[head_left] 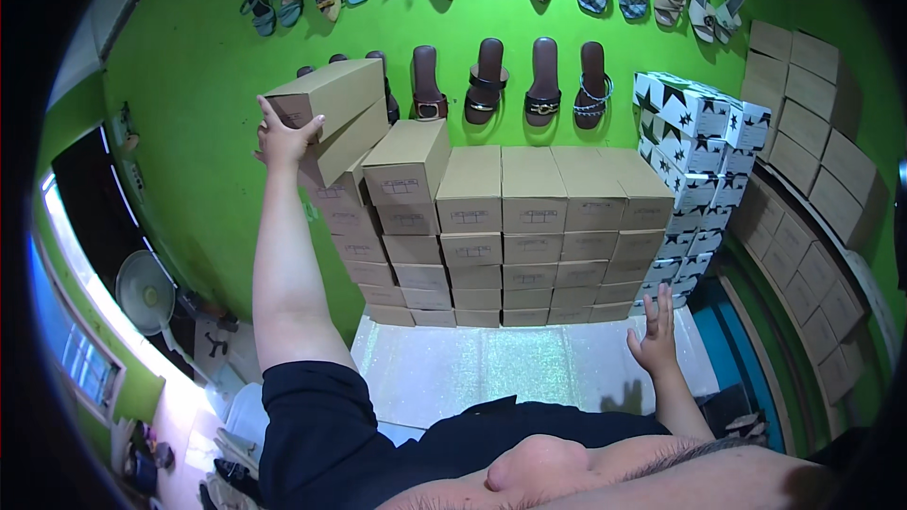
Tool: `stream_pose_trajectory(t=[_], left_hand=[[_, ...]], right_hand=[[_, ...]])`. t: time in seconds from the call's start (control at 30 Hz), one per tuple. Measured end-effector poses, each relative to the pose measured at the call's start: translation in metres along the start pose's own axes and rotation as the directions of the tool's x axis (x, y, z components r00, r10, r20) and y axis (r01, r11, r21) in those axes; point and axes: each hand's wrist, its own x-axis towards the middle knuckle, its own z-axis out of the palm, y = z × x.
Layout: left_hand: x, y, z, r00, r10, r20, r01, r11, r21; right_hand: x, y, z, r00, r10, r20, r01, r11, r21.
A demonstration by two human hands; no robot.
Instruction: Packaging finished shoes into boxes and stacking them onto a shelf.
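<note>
My left arm reaches up to the far left, where my left hand [282,138] grips the near end of a brown cardboard shoebox [335,85]. The thumb lies along one side and the fingers along the other. That box sits tilted on another shoebox [351,146] at the top of the left-hand column. Beside it stand several stacked columns of matching brown shoeboxes [470,217], their printed ends toward me. My right hand [657,332] is raised at the right, in front of the lower boxes, fingers stretched out and nothing in them.
The stacks stand on a table with a shiny whitish cover [482,359]. White boxes with dark stars [694,146] are piled on the right, with more brown boxes [803,104] beyond. Sandals [487,85] hang on the green wall. A fan [146,288] stands left.
</note>
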Motion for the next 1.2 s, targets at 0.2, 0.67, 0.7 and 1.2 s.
stream_pose_trajectory(t=[0.2,0.67,0.7,1.2], left_hand=[[-0.036,0.015,-0.009,0.946,0.218,-0.240,-0.217,0.976,0.030],[-0.316,0.049,-0.054,0.951,0.227,-0.208,-0.305,0.785,-0.539],[-0.341,0.044,-0.055,0.940,0.286,-0.185,-0.340,0.813,-0.473],[-0.630,-0.072,-0.007,0.967,0.085,0.240,-0.070,0.995,-0.070]], right_hand=[[-0.019,0.012,-0.014,1.000,0.013,0.023,-0.013,1.000,0.008],[-0.046,0.073,-0.044,0.997,-0.028,0.073,0.023,0.997,0.072],[-0.045,0.076,-0.043,0.997,-0.051,0.059,0.045,0.994,0.096],[-0.057,0.090,-0.035,0.952,-0.242,0.189,0.194,0.952,0.238]])
